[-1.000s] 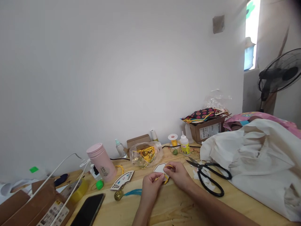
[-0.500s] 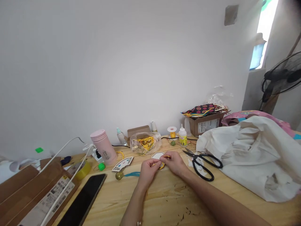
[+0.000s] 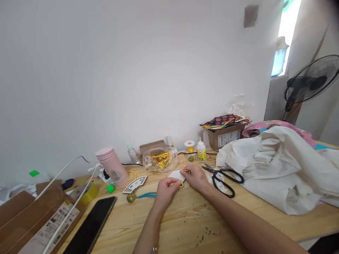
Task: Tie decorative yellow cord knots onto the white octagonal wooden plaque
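Note:
Over the middle of the table, my left hand (image 3: 167,191) pinches a yellow cord (image 3: 181,185), part of which curls out past the fingertips. My right hand (image 3: 194,176) is closed on another stretch of yellow cord, a little farther away and to the right. Just beyond the fingers a white octagonal piece (image 3: 175,173) with a dark edge lies flat, partly covered by the hands. Left of my left hand are a fan-shaped white piece (image 3: 135,184), a round gold bead (image 3: 130,198) and a blue tassel (image 3: 147,195).
Black-handled scissors (image 3: 224,181) lie open beside white cloth (image 3: 275,169). Behind the hands stand a glue bottle (image 3: 201,151), a thread spool (image 3: 189,145) and a plastic bag (image 3: 160,160) of yellow cord. To the left are a pink tumbler (image 3: 112,167), a phone (image 3: 92,224) and a cardboard box (image 3: 34,218).
My hands have moved apart: the fingertips that met half a second ago now have a gap between them. More of the octagonal piece shows. The whole view has shifted slightly.

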Available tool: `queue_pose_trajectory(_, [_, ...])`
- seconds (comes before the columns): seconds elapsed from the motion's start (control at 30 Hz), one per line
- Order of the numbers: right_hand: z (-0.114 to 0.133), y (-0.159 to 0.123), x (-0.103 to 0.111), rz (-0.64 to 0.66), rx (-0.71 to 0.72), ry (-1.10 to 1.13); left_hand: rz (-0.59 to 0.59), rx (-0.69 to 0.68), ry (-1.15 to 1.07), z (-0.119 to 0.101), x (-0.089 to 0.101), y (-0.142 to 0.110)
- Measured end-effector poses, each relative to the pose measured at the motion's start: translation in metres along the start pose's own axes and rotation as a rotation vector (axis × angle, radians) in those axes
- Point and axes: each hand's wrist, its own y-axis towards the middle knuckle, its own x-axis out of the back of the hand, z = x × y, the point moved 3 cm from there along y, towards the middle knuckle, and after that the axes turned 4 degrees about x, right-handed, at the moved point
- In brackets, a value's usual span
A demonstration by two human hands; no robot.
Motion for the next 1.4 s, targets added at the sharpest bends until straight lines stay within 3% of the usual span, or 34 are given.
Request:
queue_pose_trajectory(0.1, [0.001, 0.002, 0.010, -0.147, -0.013, 0.025, -0.045, 0.006, -0.031, 0.000, 0.004, 0.001])
queue_pose_trajectory(0.2, [0.017, -0.001, 0.020, -0.265, 0.137, 0.058, -0.062, 0.018, -0.050, -0.001, 0.006, 0.001])
queue_pose_trajectory(0.3, [0.034, -0.008, 0.015, -0.116, 0.323, 0.058, -0.042, -0.011, -0.057, -0.003, 0.006, 0.001])
queue_pose_trajectory(0.37, [0.036, -0.011, 0.007, 0.004, 0.344, 0.036, -0.039, -0.026, -0.065, -0.004, 0.007, 0.001])
queue_pose_trajectory(0.5, [0.025, -0.011, -0.002, 0.101, 0.236, 0.009, -0.079, 0.002, -0.079, -0.003, 0.010, 0.002])
queue_pose_trajectory(0.77, [0.021, -0.010, 0.003, 0.031, 0.109, 0.018, -0.055, 0.009, -0.030, -0.002, 0.007, 0.001])
queue_pose_trajectory(0.87, [0.017, -0.007, 0.001, 0.024, -0.030, 0.251, -0.055, 0.017, -0.047, -0.004, 0.007, 0.000])
queue_pose_trajectory(0.97, [0.011, -0.004, -0.003, 0.083, -0.195, 0.563, -0.070, 0.023, -0.062, -0.004, 0.009, 0.001])
queue_pose_trajectory(1.03, [0.011, -0.003, -0.004, 0.136, -0.238, 0.657, -0.108, 0.026, -0.065, -0.002, 0.011, 0.002])
queue_pose_trajectory(1.23, [0.021, -0.011, -0.007, 0.459, -0.460, 1.251, -0.159, 0.033, -0.089, -0.001, 0.014, 0.003])
queue_pose_trajectory(1.4, [0.026, -0.013, -0.011, 0.427, -0.447, 1.084, -0.076, 0.055, -0.188, 0.000, 0.011, 0.003])
